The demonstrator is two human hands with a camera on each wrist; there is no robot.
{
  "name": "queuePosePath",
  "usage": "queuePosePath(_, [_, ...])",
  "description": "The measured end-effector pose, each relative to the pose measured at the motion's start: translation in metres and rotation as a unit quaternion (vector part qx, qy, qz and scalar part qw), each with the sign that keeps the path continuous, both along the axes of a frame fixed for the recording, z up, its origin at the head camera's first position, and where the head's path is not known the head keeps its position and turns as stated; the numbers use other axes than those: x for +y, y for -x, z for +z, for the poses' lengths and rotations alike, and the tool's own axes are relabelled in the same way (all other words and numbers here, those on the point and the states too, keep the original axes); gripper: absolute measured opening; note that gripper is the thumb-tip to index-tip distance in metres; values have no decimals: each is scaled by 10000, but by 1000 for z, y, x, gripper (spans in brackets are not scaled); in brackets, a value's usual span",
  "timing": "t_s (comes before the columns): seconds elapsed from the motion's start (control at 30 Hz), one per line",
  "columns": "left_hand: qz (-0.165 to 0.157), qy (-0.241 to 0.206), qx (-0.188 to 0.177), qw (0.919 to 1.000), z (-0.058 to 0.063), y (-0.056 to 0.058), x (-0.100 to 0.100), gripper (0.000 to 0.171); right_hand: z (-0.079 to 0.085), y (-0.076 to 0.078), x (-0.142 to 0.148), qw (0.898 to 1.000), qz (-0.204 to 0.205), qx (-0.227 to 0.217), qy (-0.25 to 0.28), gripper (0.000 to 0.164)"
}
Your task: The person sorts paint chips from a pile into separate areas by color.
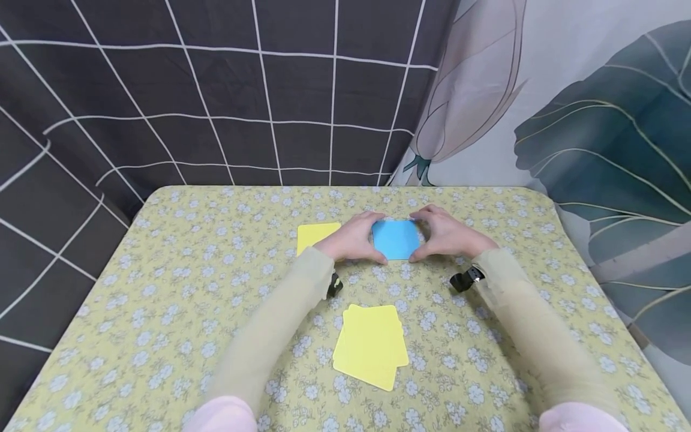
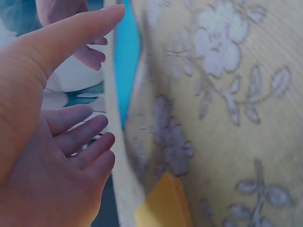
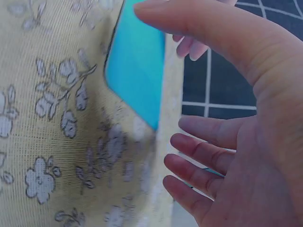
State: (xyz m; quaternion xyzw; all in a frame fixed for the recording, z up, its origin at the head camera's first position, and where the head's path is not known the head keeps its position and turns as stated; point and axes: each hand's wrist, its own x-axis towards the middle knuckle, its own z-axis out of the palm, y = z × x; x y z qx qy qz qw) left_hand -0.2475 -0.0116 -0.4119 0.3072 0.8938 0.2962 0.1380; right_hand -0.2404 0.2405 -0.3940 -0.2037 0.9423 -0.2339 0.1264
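Observation:
In the head view a blue card [image 1: 396,240] lies flat on the flowered tablecloth, between my two hands. My left hand [image 1: 353,237] is at its left side, thumb by the near corner and forefinger by the far one. My right hand [image 1: 447,233] mirrors this on the right side. Both wrist views show each thumb close over the blue card [image 3: 135,66], with the other fingers spread loosely apart from it. Whether the fingertips touch the card is hard to tell. A yellow card stack [image 1: 313,236] lies just left of my left hand, partly hidden by it.
Several overlapping yellow cards [image 1: 372,345] lie fanned between my forearms, nearer to me. The flowered tablecloth [image 1: 189,270] covers the table. A dark gridded curtain [image 1: 227,90] hangs behind, and a leaf-patterned curtain [image 1: 604,132] hangs at the right.

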Motion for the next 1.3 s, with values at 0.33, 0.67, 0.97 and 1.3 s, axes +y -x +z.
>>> queuePosePath(0.33, [-102, -361, 317, 9988, 23, -28, -24, 98, 20, -31, -5, 9964, 44, 848, -9, 99])
queuePosePath(0.67, [-250, -341, 584, 9974, 37, -68, -46, 98, 27, -68, -11, 9917, 364, 1227, 112, 104])
queuePosePath(0.97, [-316, -254, 665, 9970, 29, -108, -61, 104, 30, -99, -17, 9917, 463, 1198, -15, 111])
queuePosePath(1.3, [-498, 64, 761, 9958, 18, -140, -71, 115, 27, -122, -27, 9902, 897, 1072, -70, 115])
